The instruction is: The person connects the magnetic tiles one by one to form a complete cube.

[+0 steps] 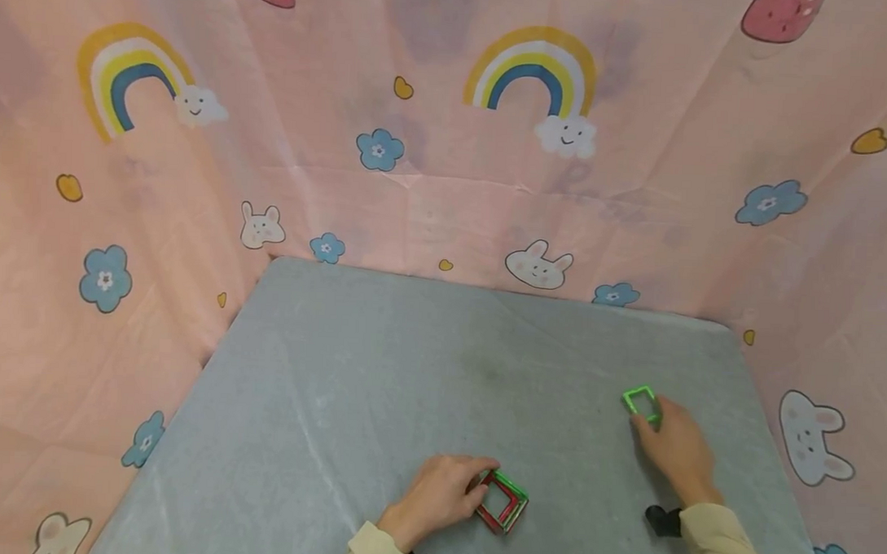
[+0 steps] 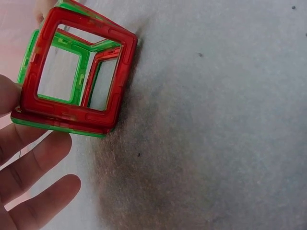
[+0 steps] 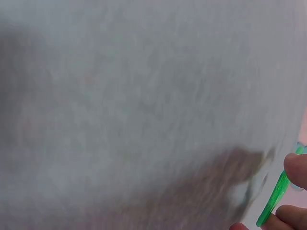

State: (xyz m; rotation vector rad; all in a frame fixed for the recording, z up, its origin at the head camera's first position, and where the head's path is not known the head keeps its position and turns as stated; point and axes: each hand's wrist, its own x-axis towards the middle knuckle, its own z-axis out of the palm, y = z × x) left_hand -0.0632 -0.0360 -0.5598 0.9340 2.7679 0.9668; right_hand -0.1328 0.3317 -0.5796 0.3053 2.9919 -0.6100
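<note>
In the head view my left hand (image 1: 439, 493) holds a small open-centred cube of magnetic tiles (image 1: 511, 484) low on the table. Red and green square frames make up the cube (image 2: 72, 112), seen close in the left wrist view with the thumb at its side and fingers beneath. Farther right, my right hand (image 1: 678, 450) pinches a single green square magnetic tile (image 1: 636, 390) between thumb and fingers. The right wrist view catches that tile (image 3: 276, 199) almost edge-on, its shadow falling on the cloth.
Grey cloth (image 1: 381, 373) covers the table. Behind and at both sides hangs a pink curtain (image 1: 446, 204) printed with rainbows, rabbits and flowers. A black wrist-worn piece (image 1: 662, 521) shows beside the right sleeve (image 1: 720, 539).
</note>
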